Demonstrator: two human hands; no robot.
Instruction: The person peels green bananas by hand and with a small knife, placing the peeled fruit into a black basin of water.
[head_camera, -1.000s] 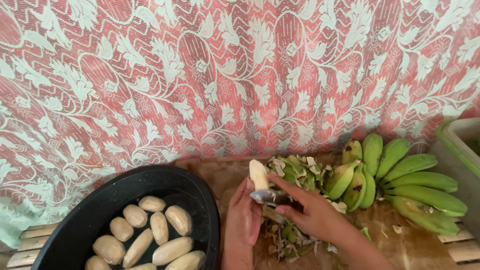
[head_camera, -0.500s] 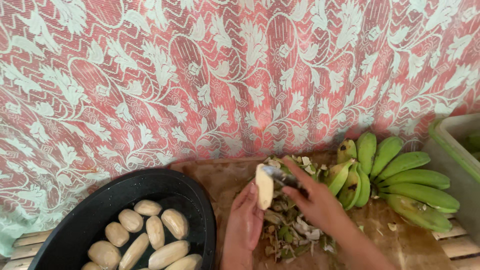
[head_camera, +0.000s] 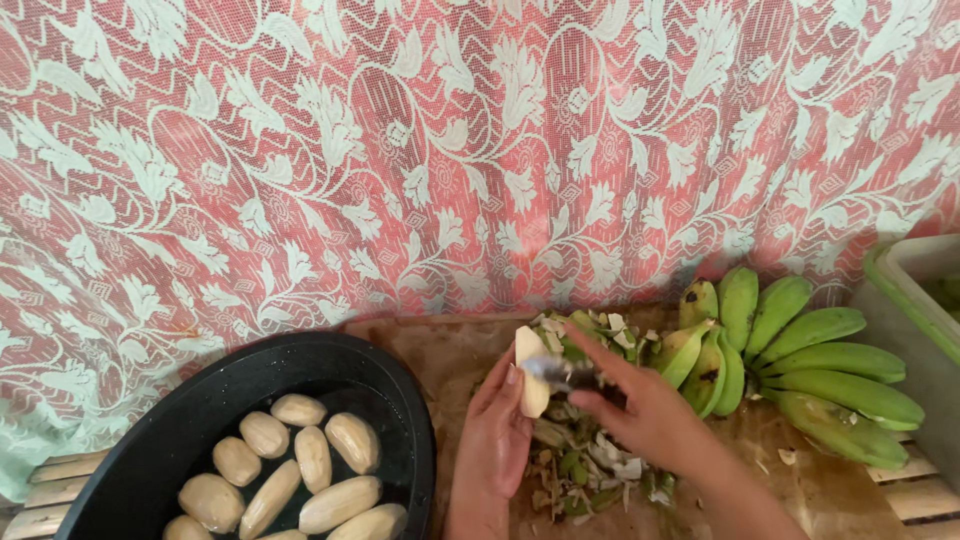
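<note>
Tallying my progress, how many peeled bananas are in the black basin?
9 peeled bananas visible, all clustered in the black basin at lower left; more may be hidden below the frame edge.

Left hand (head_camera: 497, 432) rises from the lower edge of the view, fingers curled upward and closed around a peeled banana (head_camera: 529, 371). Right hand (head_camera: 640, 410) enters from the lower right, forearm angled toward the banana, fingers folded around a knife (head_camera: 560, 373) whose blade lies against the banana.
</note>
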